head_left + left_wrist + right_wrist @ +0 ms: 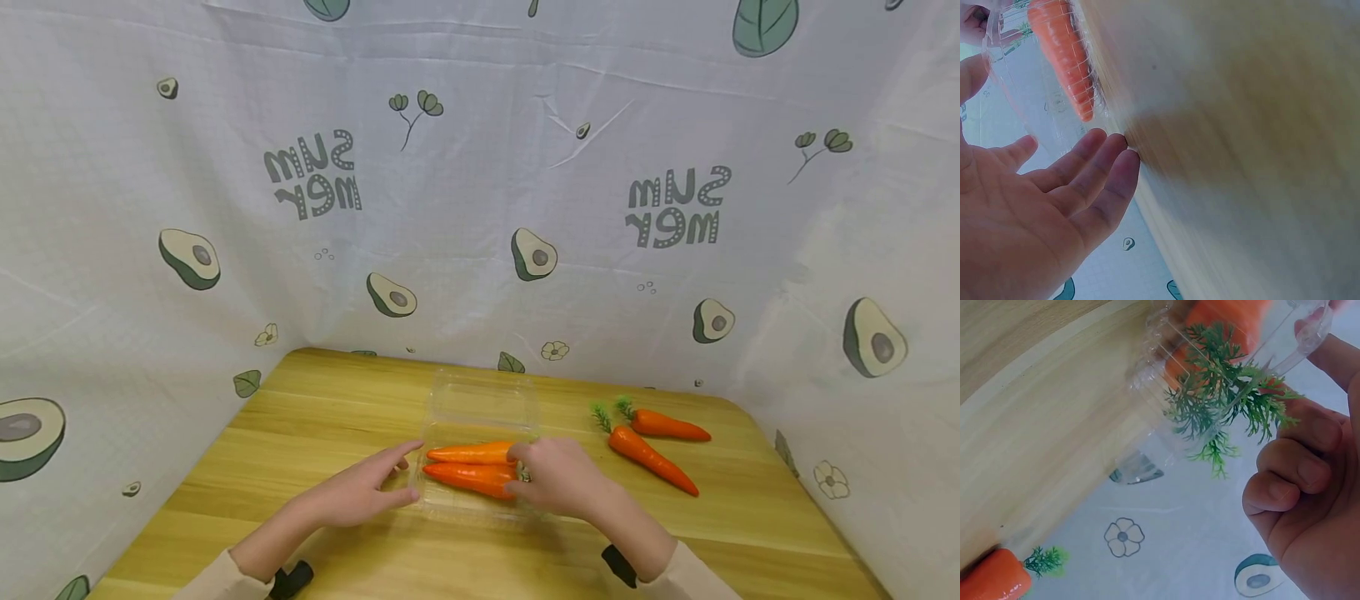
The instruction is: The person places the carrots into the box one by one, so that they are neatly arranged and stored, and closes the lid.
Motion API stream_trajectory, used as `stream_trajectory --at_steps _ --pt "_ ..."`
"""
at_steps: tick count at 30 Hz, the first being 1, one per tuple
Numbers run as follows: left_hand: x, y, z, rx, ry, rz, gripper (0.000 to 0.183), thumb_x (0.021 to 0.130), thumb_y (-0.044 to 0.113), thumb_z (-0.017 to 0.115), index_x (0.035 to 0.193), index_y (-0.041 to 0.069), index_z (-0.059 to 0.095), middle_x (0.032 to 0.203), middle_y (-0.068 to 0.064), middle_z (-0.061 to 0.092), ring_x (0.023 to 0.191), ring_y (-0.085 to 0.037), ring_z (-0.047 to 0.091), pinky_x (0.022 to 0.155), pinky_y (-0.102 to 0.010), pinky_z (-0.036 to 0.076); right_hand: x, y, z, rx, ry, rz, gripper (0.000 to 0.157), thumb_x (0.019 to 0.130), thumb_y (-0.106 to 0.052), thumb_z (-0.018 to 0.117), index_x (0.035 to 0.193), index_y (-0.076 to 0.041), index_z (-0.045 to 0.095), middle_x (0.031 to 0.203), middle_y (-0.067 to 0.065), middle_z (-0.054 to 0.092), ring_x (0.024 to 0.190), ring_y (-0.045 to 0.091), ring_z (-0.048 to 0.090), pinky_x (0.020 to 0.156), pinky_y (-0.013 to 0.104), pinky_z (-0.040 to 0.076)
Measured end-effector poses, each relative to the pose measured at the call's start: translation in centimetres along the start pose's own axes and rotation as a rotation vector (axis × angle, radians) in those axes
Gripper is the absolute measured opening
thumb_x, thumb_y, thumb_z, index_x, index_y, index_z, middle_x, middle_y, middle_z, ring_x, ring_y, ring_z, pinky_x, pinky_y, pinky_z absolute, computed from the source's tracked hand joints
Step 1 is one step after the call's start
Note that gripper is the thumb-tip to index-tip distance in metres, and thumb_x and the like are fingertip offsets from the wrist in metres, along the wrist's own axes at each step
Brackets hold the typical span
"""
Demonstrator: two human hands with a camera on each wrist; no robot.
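Note:
A clear plastic clamshell box (483, 404) lies on the table with its lid folded back. Two orange carrots, the far one (472, 453) and the near one (472, 477), lie side by side in its base, tips to the left. My left hand (360, 492) is at the box's left end, fingers spread; the left wrist view shows its palm (1035, 200) bare. At the right end, my right hand (562, 475) touches the carrots' leafy end, thumb and index finger apart. Green leaves (1210, 381) stick out over the box rim in the right wrist view. Its other fingers curl loosely.
Two more carrots with green tops, one nearer (652, 457) and one farther (667, 425), lie to the right of the box. A patterned white cloth (465, 183) hangs behind the wooden table (322, 400) and along both sides.

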State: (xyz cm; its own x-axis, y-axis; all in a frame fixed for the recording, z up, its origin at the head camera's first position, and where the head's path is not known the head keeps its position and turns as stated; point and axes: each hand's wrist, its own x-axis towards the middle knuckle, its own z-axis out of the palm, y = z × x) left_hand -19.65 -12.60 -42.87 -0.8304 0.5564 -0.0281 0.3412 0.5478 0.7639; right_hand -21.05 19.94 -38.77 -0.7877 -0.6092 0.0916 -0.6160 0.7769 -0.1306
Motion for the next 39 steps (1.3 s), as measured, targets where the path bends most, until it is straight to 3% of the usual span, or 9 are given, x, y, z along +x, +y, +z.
stream_trajectory --at_steps 6,16,19,22,26,39 --pt "0.1 -0.1 0.0 0.001 -0.002 0.002 0.072 0.101 0.046 0.058 0.16 0.02 0.026 0.152 -0.01 0.045 0.135 -0.032 0.048 0.105 -0.059 0.042 -0.4 0.0 -0.4 0.026 0.021 0.012 0.031 0.09 -0.037 0.076 0.108 -0.012 0.074 0.072 -0.008 0.069 0.05 -0.002 0.047 0.047 0.022 0.04" --pt "0.1 -0.4 0.1 0.006 0.004 0.004 0.072 0.101 0.046 0.058 0.16 0.021 0.026 0.151 -0.01 0.046 0.135 -0.03 0.048 0.106 -0.058 0.042 -0.9 0.4 -1.1 0.021 0.089 0.006 0.033 0.094 -0.036 0.072 0.113 -0.008 0.073 0.086 0.0 0.076 0.055 -0.002 0.05 0.056 0.025 0.048" --pt "0.1 -0.4 0.1 0.004 0.007 0.005 0.072 0.101 0.046 0.058 0.16 0.021 0.027 0.152 -0.01 0.045 0.135 -0.031 0.048 0.106 -0.058 0.042 -1.0 0.5 -1.2 0.029 0.11 0.02 0.032 0.094 -0.035 0.071 0.113 -0.01 0.073 0.071 -0.008 0.068 0.05 -0.001 0.041 0.052 0.023 0.043" --pt "0.1 -0.4 0.1 0.007 0.006 0.005 0.072 0.101 0.046 0.058 0.16 0.021 0.026 0.152 -0.01 0.045 0.135 -0.032 0.048 0.106 -0.058 0.041 -1.1 0.6 -1.3 0.039 0.121 0.048 0.031 0.094 -0.037 0.071 0.113 -0.013 0.074 0.055 -0.014 0.049 0.047 0.0 0.032 0.045 0.022 0.031" --pt "0.1 -0.5 0.1 0.011 0.005 0.001 0.072 0.101 0.046 0.058 0.16 0.02 0.026 0.152 -0.01 0.046 0.135 -0.031 0.048 0.106 -0.058 0.042 -1.4 0.8 -1.4 0.044 0.138 0.081 0.032 0.094 -0.042 0.07 0.112 -0.017 0.074 0.05 -0.015 0.034 0.046 0.001 0.025 0.044 0.022 0.019" --pt "0.1 -0.4 0.1 0.003 0.001 0.002 0.072 0.101 0.046 0.058 0.161 0.02 0.026 0.152 -0.01 0.045 0.136 -0.032 0.048 0.106 -0.058 0.042 -2.0 1.9 -1.8 0.075 0.195 0.159 0.032 0.093 -0.041 0.071 0.116 -0.018 0.074 0.049 -0.013 0.032 0.043 0.003 0.02 0.044 0.021 0.019"
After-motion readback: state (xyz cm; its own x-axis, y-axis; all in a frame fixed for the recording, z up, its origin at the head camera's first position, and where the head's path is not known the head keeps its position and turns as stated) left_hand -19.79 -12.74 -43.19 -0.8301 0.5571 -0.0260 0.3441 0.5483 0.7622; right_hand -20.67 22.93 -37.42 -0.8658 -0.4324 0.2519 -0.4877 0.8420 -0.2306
